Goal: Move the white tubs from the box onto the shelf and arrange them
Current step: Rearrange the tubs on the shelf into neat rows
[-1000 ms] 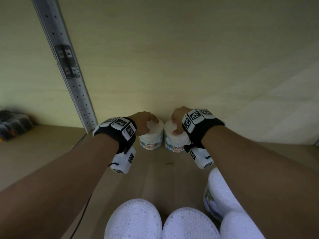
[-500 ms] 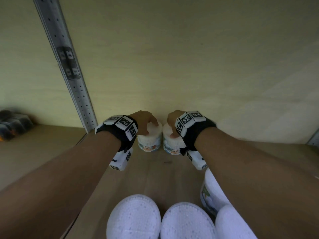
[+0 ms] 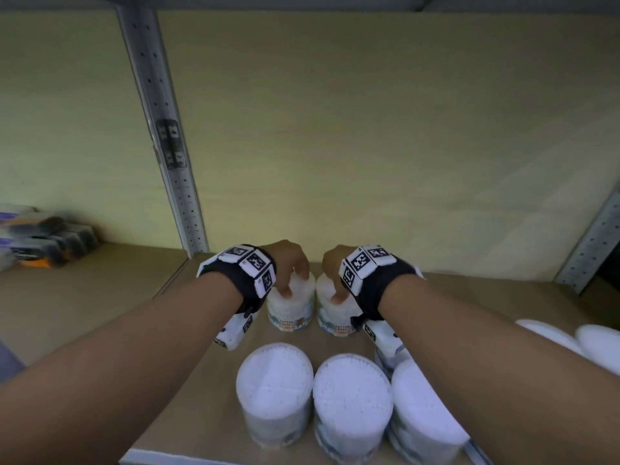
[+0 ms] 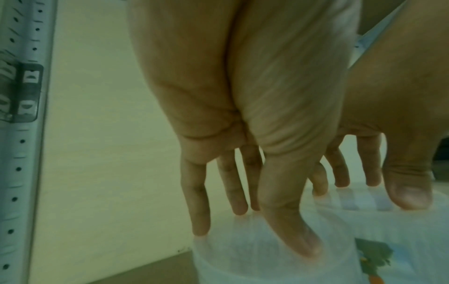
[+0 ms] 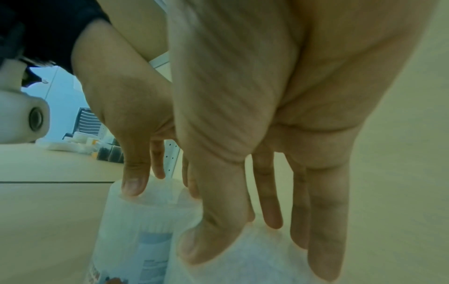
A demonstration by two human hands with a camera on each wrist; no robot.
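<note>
Two white tubs with printed labels stand side by side at the back of the wooden shelf (image 3: 100, 313). My left hand (image 3: 293, 280) grips the left tub (image 3: 291, 310) from above, thumb on the near side and fingers over the far rim. My right hand (image 3: 330, 280) holds the right tub (image 3: 335, 317) the same way. The left wrist view shows my left hand (image 4: 255, 230) on its tub (image 4: 255, 265). In the right wrist view my right hand (image 5: 255, 246) is on its tub (image 5: 243, 269). The box is out of view.
Three more white tubs (image 3: 352, 397) form a row at the shelf's front edge, with others (image 3: 597, 347) behind my right forearm. A perforated metal post (image 3: 167, 146) rises at the left, another (image 3: 593, 243) at the right. Dark packets (image 3: 43, 239) lie on the neighbouring shelf.
Both hands stay on the two back tubs. The head view has drawn back, so the front row of tubs and the shelf's edge show more fully.
</note>
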